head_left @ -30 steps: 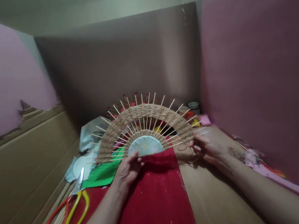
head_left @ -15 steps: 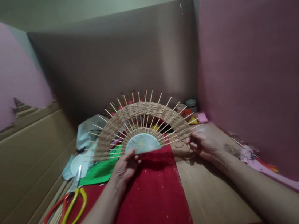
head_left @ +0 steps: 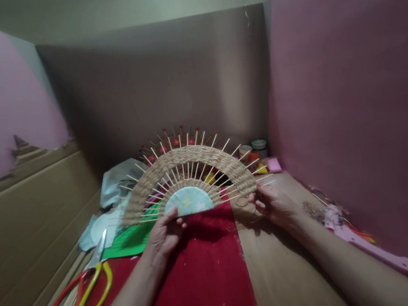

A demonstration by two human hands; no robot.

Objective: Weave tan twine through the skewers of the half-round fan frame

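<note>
A half-round woven fan [head_left: 191,153] is held up in front of me over the table. Thin pale sticks radiate through two woven brown bands, and a light blue patterned half-circle fills its centre. My left hand [head_left: 166,232] pinches the lower edge near the blue centre, thumb in front. At the right end of the outer band, my right hand [head_left: 271,203] grips the weave and the lowest sticks between thumb and fingers. A loop of thin cord [head_left: 243,202] hangs or lies by the right fingers; where it attaches I cannot tell.
Scissors [head_left: 79,302] with orange and yellow handles lie left, beside green material [head_left: 129,240] and a white plastic bag [head_left: 121,180]. Red cloth [head_left: 202,283] and cardboard [head_left: 291,272] cover the surface. Jars [head_left: 259,146] stand at the back; a pink tool [head_left: 376,245] lies right.
The fan and both hands sit slightly lower and further left in view. Surrounding things shift left too, as the camera has turned a little. Both hands keep their grip.
</note>
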